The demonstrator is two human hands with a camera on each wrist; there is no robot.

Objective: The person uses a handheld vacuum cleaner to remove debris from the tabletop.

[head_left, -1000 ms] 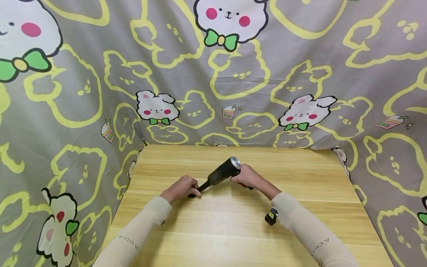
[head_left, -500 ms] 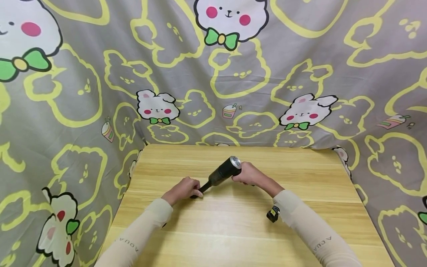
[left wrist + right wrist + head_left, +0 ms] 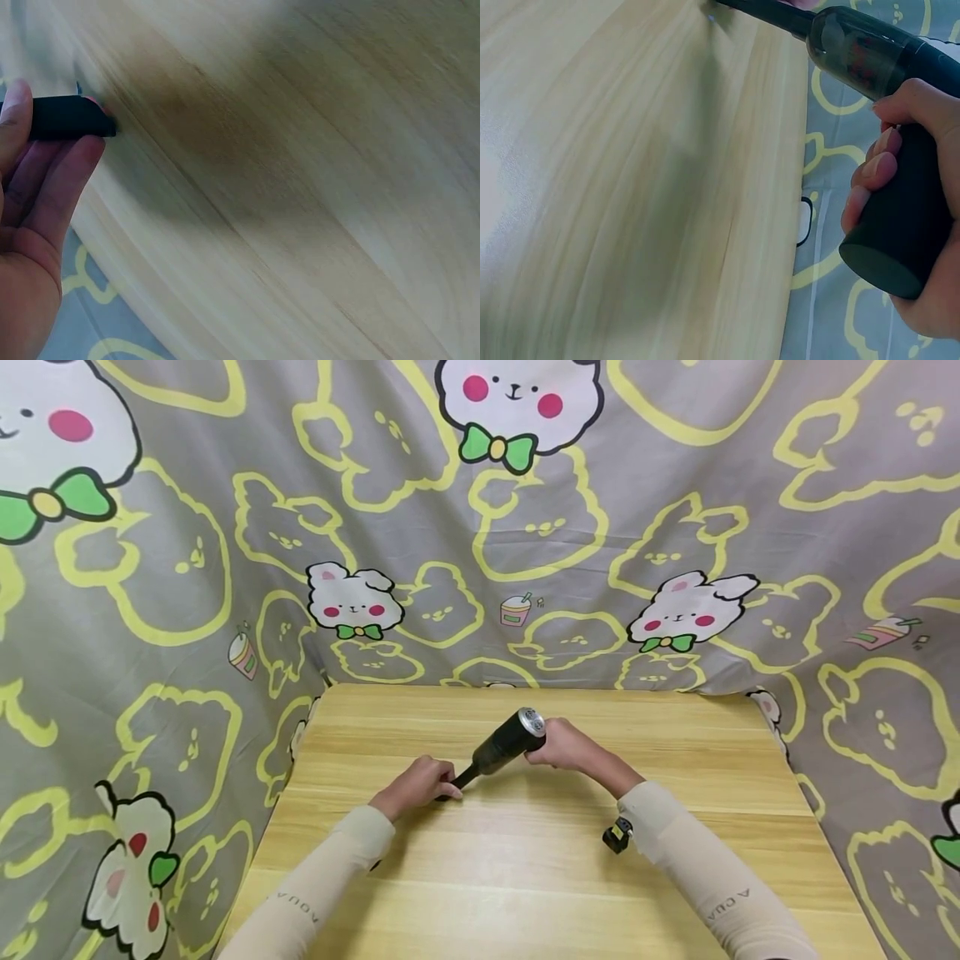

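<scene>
A black handheld vacuum cleaner (image 3: 501, 748) with a silver round end is held at a slant above the wooden table. My right hand (image 3: 566, 746) grips its handle; in the right wrist view the fingers wrap around that thick dark handle (image 3: 900, 217), below a see-through dust cup (image 3: 847, 45). At the lower left end, my left hand (image 3: 420, 783) holds the slim nozzle. The left wrist view has the flat black nozzle tip (image 3: 67, 118) between thumb and fingers, poking out past them. Part of the nozzle is hidden by the left hand.
The light wooden table (image 3: 480, 885) spreads under both arms. A grey curtain (image 3: 442, 535) with yellow outlines and white cartoon animals surrounds its back and sides. A small black device (image 3: 617, 835) sits at the right wrist.
Both hands and the vacuum cleaner have shifted slightly to the right and a little away from me. The grip of each hand looks the same.
</scene>
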